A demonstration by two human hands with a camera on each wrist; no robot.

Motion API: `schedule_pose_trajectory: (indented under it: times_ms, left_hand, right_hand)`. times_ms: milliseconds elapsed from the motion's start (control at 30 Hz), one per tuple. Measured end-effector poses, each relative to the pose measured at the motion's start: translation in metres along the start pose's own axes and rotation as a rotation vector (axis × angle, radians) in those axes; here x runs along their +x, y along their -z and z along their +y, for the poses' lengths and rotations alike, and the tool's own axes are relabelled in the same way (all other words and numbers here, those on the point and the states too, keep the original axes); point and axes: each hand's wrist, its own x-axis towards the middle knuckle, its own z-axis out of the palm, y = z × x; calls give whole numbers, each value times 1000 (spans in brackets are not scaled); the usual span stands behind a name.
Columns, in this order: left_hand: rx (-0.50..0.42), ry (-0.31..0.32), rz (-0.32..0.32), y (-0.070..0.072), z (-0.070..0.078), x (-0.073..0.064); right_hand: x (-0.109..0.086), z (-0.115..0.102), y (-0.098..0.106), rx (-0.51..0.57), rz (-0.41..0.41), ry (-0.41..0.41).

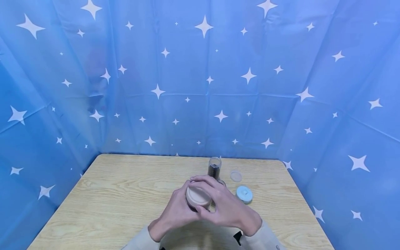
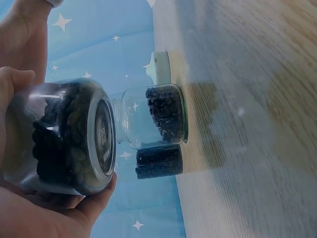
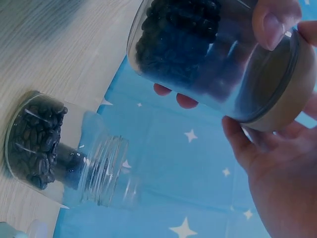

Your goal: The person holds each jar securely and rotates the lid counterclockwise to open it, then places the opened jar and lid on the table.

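A glass jar (image 2: 64, 139) partly filled with dark beans is held up above the table, tilted in the wrist views. My left hand (image 1: 179, 210) grips its body, with fingers wrapped around the glass. On the jar's mouth sits a beige lid (image 1: 198, 197). My right hand (image 1: 228, 206) holds this lid by its rim, thumb and fingers spread around it. Close behind the held jar, an uncovered glass jar (image 3: 37, 141) with dark beans in its lower part stands on the table. Its threaded neck shows in the right wrist view; my hands mostly hide it in the head view.
A taller clear jar (image 1: 214, 169) with dark beans stands farther back on the wooden table (image 1: 131, 187). To the right lie a light blue lid (image 1: 244, 194) and a clear round disc (image 1: 235, 176). A blue star-patterned curtain (image 1: 187, 69) surrounds the table's back and sides.
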Motion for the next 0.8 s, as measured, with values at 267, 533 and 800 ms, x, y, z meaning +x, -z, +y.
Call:
schedule_pose_trajectory:
  times_ms: [267,533,800]
  left_hand:
    - [3,-5,20,-2,0,0]
    - [37,6,46,-3,2,2]
    - [93,25,79,-6,2,1]
  right_hand:
    - [0,-4,-2,-63,23,0]
    - [0,-12,-15,-224,175,-130]
    - [2,-19,-24,-306,281,-187]
